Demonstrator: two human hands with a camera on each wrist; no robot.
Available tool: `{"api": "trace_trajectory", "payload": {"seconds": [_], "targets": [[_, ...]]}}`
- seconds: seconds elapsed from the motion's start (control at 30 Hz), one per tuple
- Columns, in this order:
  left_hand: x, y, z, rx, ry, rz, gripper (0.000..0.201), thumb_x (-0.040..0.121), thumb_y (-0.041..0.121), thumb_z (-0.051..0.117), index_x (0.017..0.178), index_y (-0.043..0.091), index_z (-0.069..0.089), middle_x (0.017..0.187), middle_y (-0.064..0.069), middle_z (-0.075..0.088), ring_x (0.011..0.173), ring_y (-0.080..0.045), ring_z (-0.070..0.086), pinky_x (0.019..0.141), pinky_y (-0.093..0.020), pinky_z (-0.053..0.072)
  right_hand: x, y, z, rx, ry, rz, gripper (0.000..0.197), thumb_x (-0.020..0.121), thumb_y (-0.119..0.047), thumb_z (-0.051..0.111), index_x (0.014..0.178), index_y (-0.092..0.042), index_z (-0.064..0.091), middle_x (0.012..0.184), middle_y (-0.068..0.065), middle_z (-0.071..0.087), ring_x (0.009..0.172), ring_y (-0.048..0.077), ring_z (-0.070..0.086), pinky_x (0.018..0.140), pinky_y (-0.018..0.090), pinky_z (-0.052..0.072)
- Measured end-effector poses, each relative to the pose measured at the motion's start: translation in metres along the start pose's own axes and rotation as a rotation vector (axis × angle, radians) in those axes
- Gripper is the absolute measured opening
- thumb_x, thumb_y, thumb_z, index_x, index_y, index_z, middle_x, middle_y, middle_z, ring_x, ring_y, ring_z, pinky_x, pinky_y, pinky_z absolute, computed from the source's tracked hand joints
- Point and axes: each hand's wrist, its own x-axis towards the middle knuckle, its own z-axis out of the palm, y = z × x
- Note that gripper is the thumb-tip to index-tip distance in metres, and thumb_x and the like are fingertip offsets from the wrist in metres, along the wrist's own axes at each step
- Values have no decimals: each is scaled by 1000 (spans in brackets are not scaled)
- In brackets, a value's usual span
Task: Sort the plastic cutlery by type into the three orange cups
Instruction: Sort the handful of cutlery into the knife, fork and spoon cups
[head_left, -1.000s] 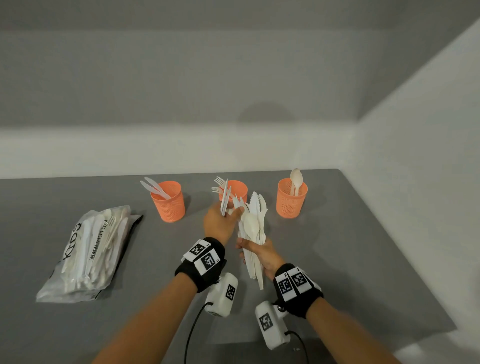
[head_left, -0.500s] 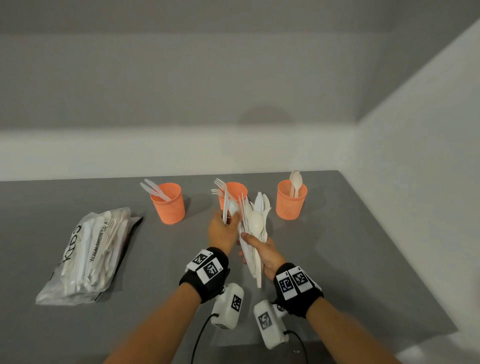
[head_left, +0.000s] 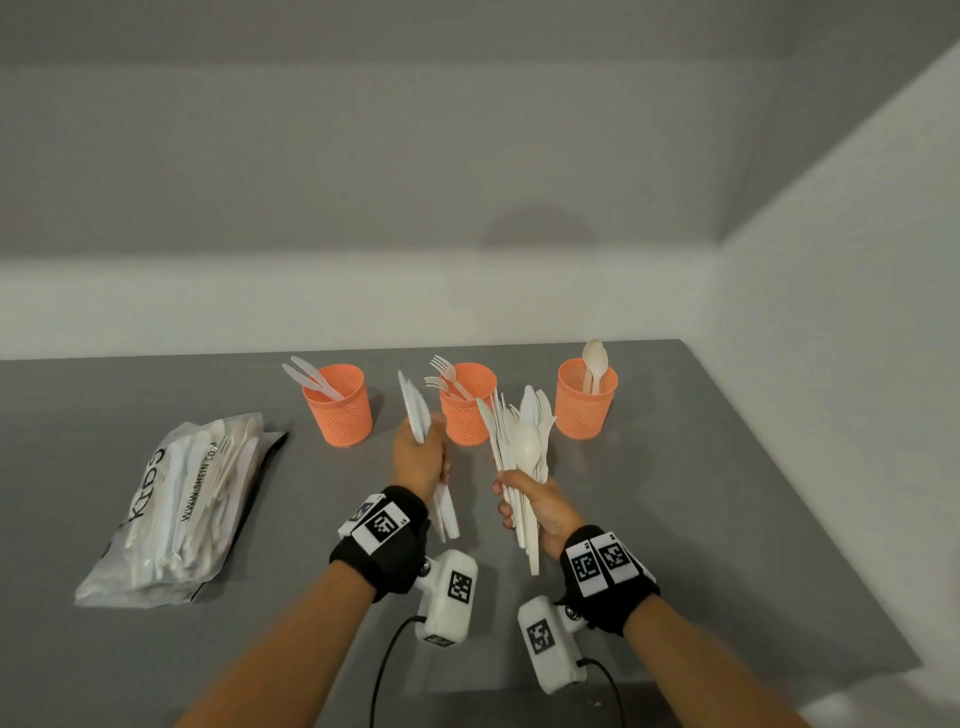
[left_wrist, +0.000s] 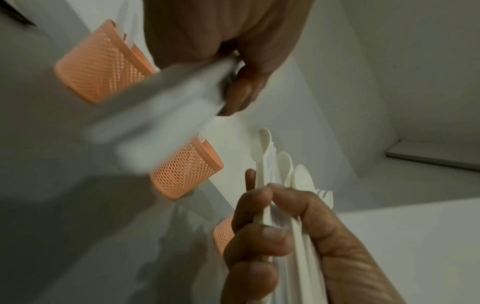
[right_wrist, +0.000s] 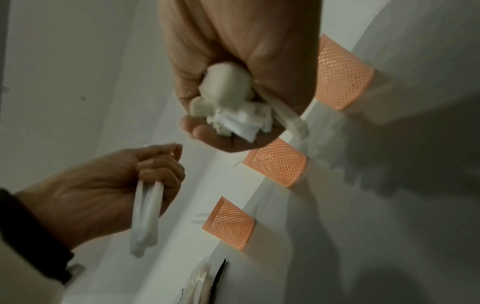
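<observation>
Three orange mesh cups stand in a row on the grey table: the left cup (head_left: 340, 405) holds knives, the middle cup (head_left: 467, 402) forks, the right cup (head_left: 586, 397) spoons. My left hand (head_left: 420, 457) grips a few white plastic knives (head_left: 415, 410), blades up, in front of the gap between the left and middle cups. My right hand (head_left: 530, 501) holds a mixed bundle of white cutlery (head_left: 522, 441) upright, a spoon facing me. The hands are apart. In the right wrist view the bundle's handle ends (right_wrist: 233, 115) stick out of my fist.
A clear plastic bag of cutlery (head_left: 182, 504) with printed lettering lies at the table's left. The wall runs behind the cups, and a side wall meets the table's right edge (head_left: 779, 478). Bare grey table (head_left: 675, 519) lies around my hands.
My left hand has drawn the knives out of the bundle and moved left and nearer, away from my right hand. The right hand keeps its bundle almost in place.
</observation>
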Motion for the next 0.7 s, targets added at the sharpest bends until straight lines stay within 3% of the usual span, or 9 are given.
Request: {"api": "trace_trajectory", "payload": {"seconds": [0.13, 0.2, 0.27, 0.37, 0.43, 0.57, 0.7], "targets": [[3, 6, 1, 127, -51, 135, 16, 87, 10, 59, 73, 16, 53, 54, 1, 41, 35, -4, 37, 39, -17, 32, -1, -1, 3, -82, -48, 7, 16, 88, -7, 57, 104, -10, 58, 72, 3, 68, 44, 9, 48, 42, 19, 41], [7, 11, 1, 161, -45, 194, 8, 84, 16, 65, 85, 14, 58, 61, 2, 48, 47, -9, 44, 48, -20, 36, -1, -2, 5, -106, -78, 13, 20, 88, -7, 56, 108, -8, 58, 76, 5, 70, 46, 8, 47, 44, 18, 41], [11, 15, 1, 239, -73, 213, 19, 82, 25, 68, 93, 13, 58, 68, 1, 56, 56, -11, 50, 53, -20, 40, -1, -4, 6, -108, -113, 24, 23, 88, -6, 55, 111, -8, 58, 77, 5, 70, 47, 9, 46, 45, 18, 40], [17, 23, -1, 337, -161, 155, 24, 80, 26, 70, 70, 13, 53, 39, 12, 50, 36, -1, 44, 39, -10, 32, -3, -7, 6, -125, -170, 50, 15, 87, -8, 57, 101, -13, 59, 76, 6, 71, 47, 10, 47, 45, 19, 41], [22, 26, -3, 389, -181, 101, 31, 80, 24, 71, 59, 14, 50, 30, 11, 45, 28, -1, 41, 35, -9, 28, -4, -8, 6, -127, -201, 78, 22, 80, -14, 60, 102, -14, 58, 75, 5, 71, 47, 10, 49, 46, 20, 42], [31, 26, -4, 471, -200, 97, 33, 82, 19, 68, 57, 15, 47, 51, 2, 45, 43, -10, 40, 45, -21, 30, -4, -7, 5, -97, -194, 129, 39, 70, -22, 59, 107, -10, 56, 75, 6, 68, 52, 12, 52, 47, 22, 46], [32, 26, -2, 507, -173, 182, 29, 86, 14, 61, 60, 10, 47, 58, -2, 48, 50, -14, 42, 50, -23, 33, -1, -10, 7, -5, -184, 157, 28, 81, -19, 59, 105, -6, 55, 76, 8, 67, 55, 13, 56, 50, 23, 50]]}}
